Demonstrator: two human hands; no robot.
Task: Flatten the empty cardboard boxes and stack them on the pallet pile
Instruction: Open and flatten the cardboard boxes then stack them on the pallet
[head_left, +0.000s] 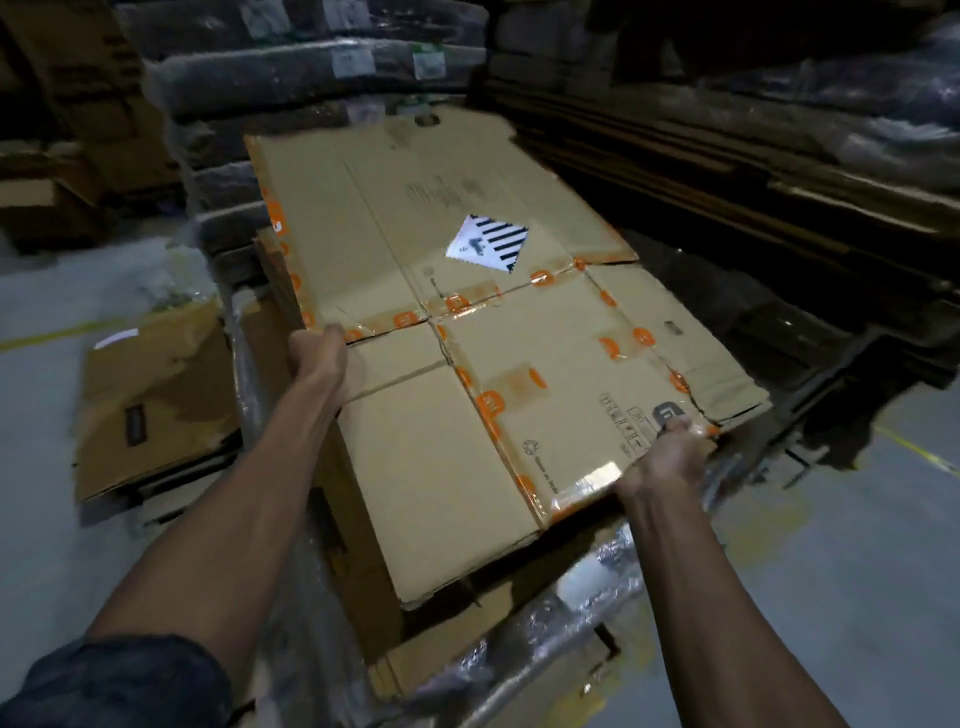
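I have one flattened box (457, 322) in both hands, held over the pallet pile (363, 597), so for this carton the flattening looks done and only the laying down is left. My left hand (319, 358) grips its left edge near the taped cross seam, fingers curled under where I cannot see them; my right hand (667, 457) pinches the near right corner, thumb on top over the glossy tape. The sheet lies tilted, its far end raised toward the wrapped stacks behind, and its near flaps overlap the cardboard already on the pile. A diamond-shaped label (488, 243) with black stripes sits near the middle, and orange-printed tape (488, 402) runs along the seams. Several flat sheets lie beneath it, so I judge the stack is well begun, though I cannot tell how many boxes are left. To my left another crumpled box (156, 395) lies on the floor (831, 597), not fully flat as far as I can see, and probably needs work next. Loose shiny plastic wrap (597, 587) hangs around the near edge of the pile and could snag a flap as I lower the sheet. Dark shelving (727, 171) stands close on the right, limiting my room to swing.
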